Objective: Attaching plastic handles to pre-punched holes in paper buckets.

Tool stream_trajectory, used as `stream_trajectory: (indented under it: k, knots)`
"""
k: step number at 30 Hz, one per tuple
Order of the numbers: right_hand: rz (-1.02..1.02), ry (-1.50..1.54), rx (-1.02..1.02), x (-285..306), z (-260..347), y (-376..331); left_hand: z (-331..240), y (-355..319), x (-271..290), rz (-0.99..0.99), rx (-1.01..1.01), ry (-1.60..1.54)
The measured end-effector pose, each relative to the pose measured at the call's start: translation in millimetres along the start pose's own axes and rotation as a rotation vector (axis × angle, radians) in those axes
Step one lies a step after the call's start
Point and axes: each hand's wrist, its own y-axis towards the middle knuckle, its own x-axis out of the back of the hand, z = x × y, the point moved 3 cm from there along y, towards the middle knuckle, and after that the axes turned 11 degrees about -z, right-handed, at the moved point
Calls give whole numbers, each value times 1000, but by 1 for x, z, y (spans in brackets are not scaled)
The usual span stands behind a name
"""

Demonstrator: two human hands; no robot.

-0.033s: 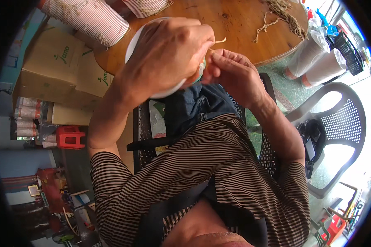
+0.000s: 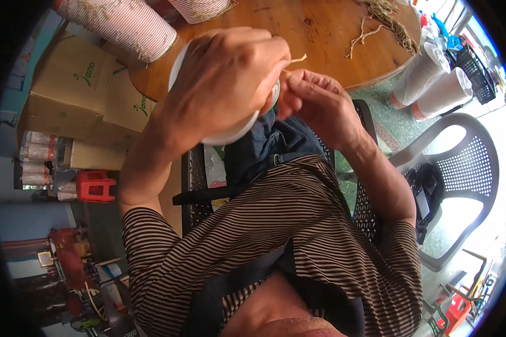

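Note:
My left hand [image 2: 225,84] is closed over a round white object [image 2: 236,132], possibly a cup, which it mostly covers. From its fingertips sticks out the loose end of a pale string [image 2: 300,58]. Close beside it, my right hand [image 2: 320,98] is closed, thumb and forefinger pinched at a short bit of the same string. A greenish rim shows between the two hands, partly hidden by the fingers. Both hands are above my lap, at the near edge of the wooden table [image 2: 309,39].
Long stacks of red-and-white striped cups [image 2: 121,28] lie at the table's far left. A bundle of twine [image 2: 391,25] rests at its right. Cardboard boxes [image 2: 67,84] stand left, above a red stool [image 2: 95,186]. A grey plastic chair [image 2: 466,168] and wrapped white stacks [image 2: 444,92] are on the right.
My left hand has tipped slightly, and the white object under it has shifted a little down and toward the left. My right hand has barely moved.

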Motion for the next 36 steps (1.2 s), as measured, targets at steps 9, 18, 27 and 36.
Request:
stream_trajectory:
  k: [9, 18, 27, 36]
  knots:
    - [43, -288, -106, -38, -15, -27, -13, -90, 38, 40, 239, -201]
    - [-72, -520, -363, -30, -78, -16, 11, -164, -4, 9, 859, -932]
    - [-113, -837, -374, -90, -40, -65, 31, -187, -11, -26, 903, -1058]
    - [-169, -705, -492, -115, -58, -61, 34, -201, -3, -134, 870, -1145]
